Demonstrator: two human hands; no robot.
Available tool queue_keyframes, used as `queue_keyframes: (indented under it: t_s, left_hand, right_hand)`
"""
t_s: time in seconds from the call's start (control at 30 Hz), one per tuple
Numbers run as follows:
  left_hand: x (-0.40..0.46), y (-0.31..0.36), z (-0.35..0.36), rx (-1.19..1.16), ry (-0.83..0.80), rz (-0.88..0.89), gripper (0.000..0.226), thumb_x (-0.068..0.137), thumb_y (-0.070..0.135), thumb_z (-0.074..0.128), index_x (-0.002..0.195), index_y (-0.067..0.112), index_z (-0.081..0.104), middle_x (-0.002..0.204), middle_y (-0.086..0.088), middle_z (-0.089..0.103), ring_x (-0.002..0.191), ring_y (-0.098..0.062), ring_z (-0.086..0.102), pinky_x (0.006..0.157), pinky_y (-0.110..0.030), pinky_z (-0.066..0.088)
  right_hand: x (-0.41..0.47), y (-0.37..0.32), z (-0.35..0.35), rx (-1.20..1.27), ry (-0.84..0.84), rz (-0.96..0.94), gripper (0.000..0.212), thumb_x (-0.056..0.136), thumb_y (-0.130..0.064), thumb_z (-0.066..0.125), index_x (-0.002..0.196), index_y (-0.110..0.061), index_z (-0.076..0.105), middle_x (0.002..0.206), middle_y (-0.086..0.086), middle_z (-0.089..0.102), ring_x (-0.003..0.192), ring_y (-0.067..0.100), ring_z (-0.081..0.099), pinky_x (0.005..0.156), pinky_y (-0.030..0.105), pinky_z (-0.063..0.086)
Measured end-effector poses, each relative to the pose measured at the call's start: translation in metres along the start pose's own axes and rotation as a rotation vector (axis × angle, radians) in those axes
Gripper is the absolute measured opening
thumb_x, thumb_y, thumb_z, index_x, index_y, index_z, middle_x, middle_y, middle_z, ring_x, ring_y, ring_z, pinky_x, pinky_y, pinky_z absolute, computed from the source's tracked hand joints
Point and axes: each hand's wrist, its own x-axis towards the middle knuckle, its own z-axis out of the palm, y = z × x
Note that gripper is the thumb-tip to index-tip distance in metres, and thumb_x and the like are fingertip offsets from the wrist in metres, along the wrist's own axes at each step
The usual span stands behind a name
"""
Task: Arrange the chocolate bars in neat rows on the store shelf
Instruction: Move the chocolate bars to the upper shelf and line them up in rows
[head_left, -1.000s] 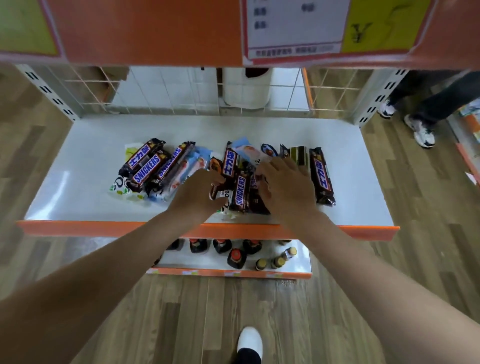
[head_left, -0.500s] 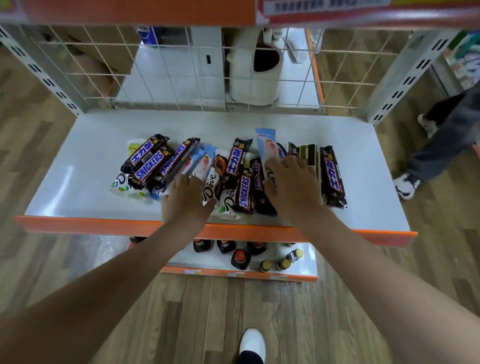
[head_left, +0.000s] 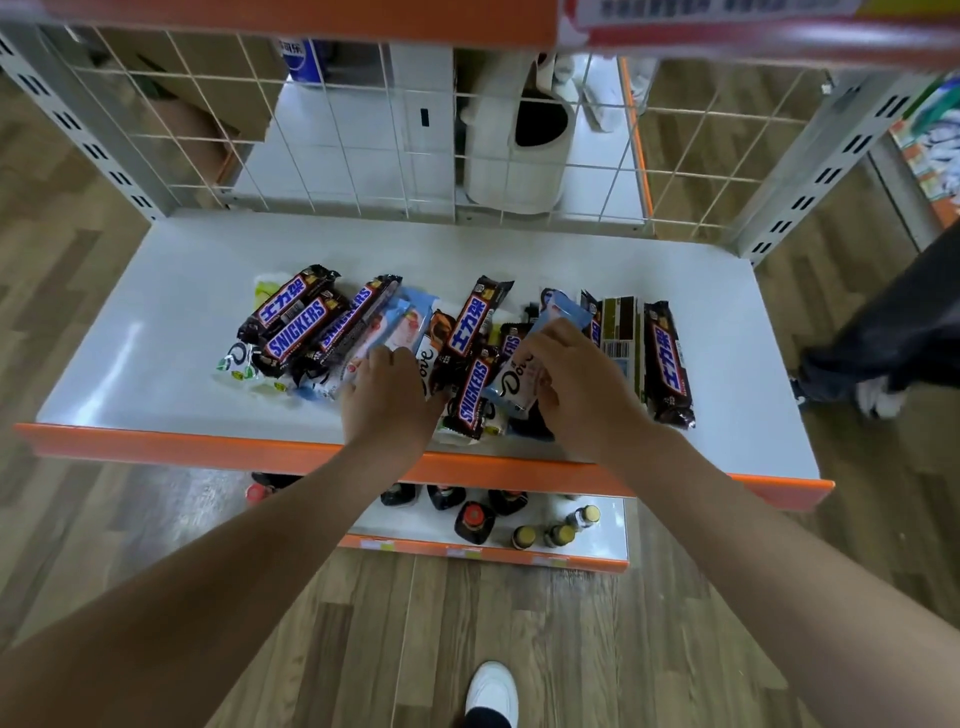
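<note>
Shelf (head_left: 156, 322), jumbled chocolate bars (head_left: 291, 322): my right hand (head_left: 582, 395) pinched a pale-blue bar (head_left: 524, 374); left hand (head_left: 387, 400) lay flat, fingers relaxed, on others.

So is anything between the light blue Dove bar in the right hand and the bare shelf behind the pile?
Nothing visible. The right hand pinches the light blue Dove bar above the pile; the white shelf behind lies bare up to the wire grid.
</note>
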Motion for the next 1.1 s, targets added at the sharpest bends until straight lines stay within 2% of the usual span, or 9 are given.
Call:
queue_keyframes:
  t_s: [0.2, 0.37, 0.53, 0.63, 0.7, 0.8, 0.93, 1.03, 1.1]
  left_hand:
    - [0.001, 0.008, 0.003, -0.034, 0.015, -0.042, 0.038, 0.092, 0.04, 0.052, 0.112, 0.008, 0.05, 0.119, -0.011, 0.048, 0.11, -0.026, 0.049, 0.092, -0.04, 0.042]
    - [0.004, 0.006, 0.001, -0.076, -0.003, -0.052, 0.045, 0.085, 0.042, 0.06, 0.107, 0.002, 0.054, 0.11, -0.014, 0.052, 0.097, -0.028, 0.055, 0.081, -0.04, 0.049]
    - [0.008, 0.007, -0.001, 0.087, -0.029, -0.075, 0.063, 0.082, 0.055, 0.057, 0.113, 0.001, 0.05, 0.113, -0.016, 0.05, 0.105, -0.03, 0.053, 0.088, -0.043, 0.048]
    - [0.009, 0.006, 0.002, 0.153, 0.009, -0.05, 0.052, 0.088, 0.048, 0.054, 0.115, 0.003, 0.051, 0.117, -0.015, 0.053, 0.109, -0.028, 0.053, 0.09, -0.04, 0.046]
    - [0.01, 0.005, 0.003, 0.141, 0.045, -0.036, 0.044, 0.089, 0.043, 0.054, 0.111, 0.004, 0.054, 0.115, -0.013, 0.056, 0.107, -0.028, 0.055, 0.089, -0.04, 0.047]
    - [0.011, 0.004, 0.001, 0.069, 0.047, -0.024, 0.048, 0.084, 0.048, 0.058, 0.099, 0.002, 0.058, 0.1, -0.013, 0.059, 0.094, -0.028, 0.059, 0.08, -0.039, 0.051]
    - [0.012, -0.001, -0.001, -0.103, 0.026, -0.038, 0.053, 0.077, 0.051, 0.064, 0.079, -0.002, 0.061, 0.076, -0.016, 0.062, 0.07, -0.03, 0.063, 0.06, -0.038, 0.053]
    - [0.011, -0.003, -0.006, -0.206, 0.008, -0.057, 0.051, 0.079, 0.048, 0.064, 0.057, 0.004, 0.05, 0.053, -0.008, 0.049, 0.046, -0.019, 0.049, 0.042, -0.023, 0.036]
    - [0.011, -0.002, -0.012, -0.246, -0.001, -0.071, 0.055, 0.079, 0.05, 0.063, 0.05, 0.009, 0.04, 0.047, -0.003, 0.039, 0.04, -0.015, 0.039, 0.042, -0.02, 0.027]
  right_hand:
    - [0.003, 0.003, 0.001, -0.04, -0.018, -0.052, 0.041, 0.08, 0.0, 0.06, 0.119, -0.013, 0.053, 0.12, 0.006, 0.046, 0.113, 0.023, 0.048, 0.078, 0.035, 0.052]
    - [0.001, -0.002, 0.0, -0.1, 0.011, -0.096, 0.036, 0.085, -0.014, 0.061, 0.12, -0.017, 0.054, 0.121, 0.003, 0.05, 0.117, 0.021, 0.044, 0.088, 0.033, 0.043]
    - [0.002, 0.003, -0.004, -0.209, -0.064, -0.039, 0.061, 0.088, -0.016, 0.058, 0.143, -0.023, 0.033, 0.149, -0.003, 0.029, 0.137, 0.021, 0.023, 0.109, 0.041, 0.024]
    - [0.007, 0.008, -0.004, -0.246, -0.116, -0.015, 0.061, 0.091, -0.018, 0.055, 0.145, -0.026, 0.028, 0.154, -0.007, 0.02, 0.142, 0.017, 0.014, 0.113, 0.042, 0.016]
    - [0.009, 0.008, -0.005, -0.24, -0.117, -0.023, 0.057, 0.091, -0.018, 0.056, 0.143, -0.025, 0.033, 0.152, -0.007, 0.027, 0.141, 0.016, 0.018, 0.113, 0.042, 0.017]
    - [0.009, 0.006, -0.007, -0.238, -0.072, -0.054, 0.049, 0.087, -0.02, 0.061, 0.133, -0.023, 0.045, 0.142, -0.007, 0.043, 0.135, 0.015, 0.029, 0.11, 0.037, 0.022]
    - [0.007, 0.004, -0.007, -0.257, -0.034, -0.061, 0.037, 0.087, -0.023, 0.061, 0.123, -0.022, 0.052, 0.131, -0.007, 0.051, 0.128, 0.016, 0.037, 0.105, 0.032, 0.024]
    - [0.005, 0.003, -0.008, -0.282, -0.023, -0.054, 0.035, 0.088, -0.028, 0.059, 0.122, -0.022, 0.052, 0.125, -0.007, 0.053, 0.123, 0.016, 0.042, 0.103, 0.031, 0.025]
    - [0.004, 0.003, -0.01, -0.289, -0.018, -0.034, 0.038, 0.088, -0.03, 0.059, 0.124, -0.024, 0.051, 0.125, -0.007, 0.052, 0.122, 0.016, 0.043, 0.102, 0.031, 0.026]
